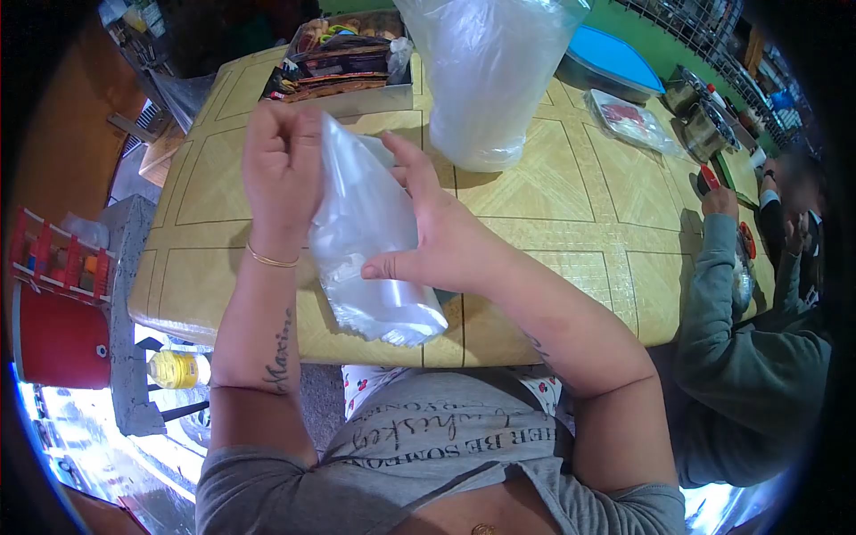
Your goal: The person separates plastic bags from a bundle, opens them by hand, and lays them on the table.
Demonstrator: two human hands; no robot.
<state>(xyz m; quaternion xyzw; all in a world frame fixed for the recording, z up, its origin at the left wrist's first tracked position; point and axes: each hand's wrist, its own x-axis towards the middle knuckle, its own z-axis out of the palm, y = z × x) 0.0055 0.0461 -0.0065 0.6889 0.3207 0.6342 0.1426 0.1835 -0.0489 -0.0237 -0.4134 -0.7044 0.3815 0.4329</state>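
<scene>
A folded bundle of clear plastic bags is held upright at a slant over the near part of the table. My left hand is closed in a fist-like pinch on its upper left edge. On the other side, my right hand grips the bundle, thumb across the front and fingers reaching round behind, where they are partly hidden. The layered lower ends of the bags hang loose near the table's front edge. Just beyond my hands stands a large, full-looking translucent plastic bag; its contents are unclear.
A metal tray of packaged goods sits at the back left of the patterned table. Toward the back right are a blue-lidded container, a flat plastic packet and metal pots. A person's grey sleeve is close on the right.
</scene>
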